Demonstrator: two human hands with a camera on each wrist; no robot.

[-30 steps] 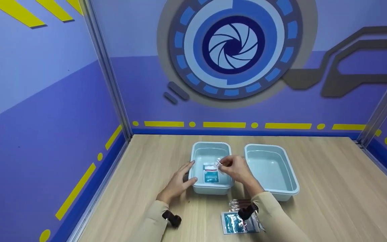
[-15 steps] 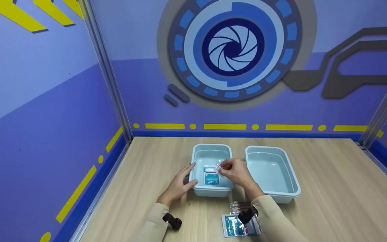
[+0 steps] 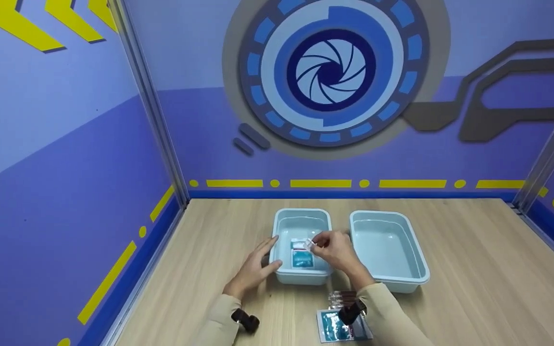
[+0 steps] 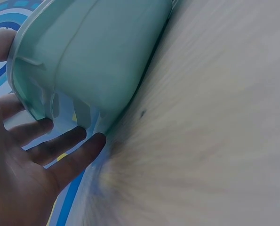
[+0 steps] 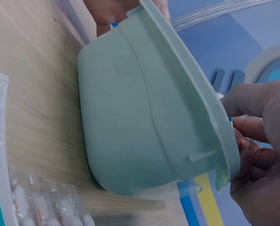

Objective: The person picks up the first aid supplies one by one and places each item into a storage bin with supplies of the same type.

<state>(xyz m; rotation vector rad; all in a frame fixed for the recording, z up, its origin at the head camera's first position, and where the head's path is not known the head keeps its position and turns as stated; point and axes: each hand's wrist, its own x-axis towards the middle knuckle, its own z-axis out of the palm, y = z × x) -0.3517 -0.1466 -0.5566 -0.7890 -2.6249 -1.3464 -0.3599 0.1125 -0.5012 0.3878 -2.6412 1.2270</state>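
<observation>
our main worry is the small clear packet that our right hand pinches: its film looks slick, so a loose pinch could let it slip and drop askew onto the teal-and-white sachet just below. if the film clings to our fingertips instead, it may not come away cleanly on release. our left hand is spread, its fingers and thumb resting against the left tub at the rim and outer wall rather than clenched; pressing too hard there could slide or tilt the tub, which we judge to be light. our right forearm, swung carelessly, could brush the teal-printed pack and the clear-wrapped sticks and scatter them.

as for where things lie, the clear packet is at our right fingertips, over the tub's inside and to the right of our left hand; what it contains we cannot tell. the sachet rests on the tub floor, between our two hands. the right tub stands just to the right of our right hand. the pack and sticks lie nearer to us than either hand, partly hidden by the wrist camera.
</observation>
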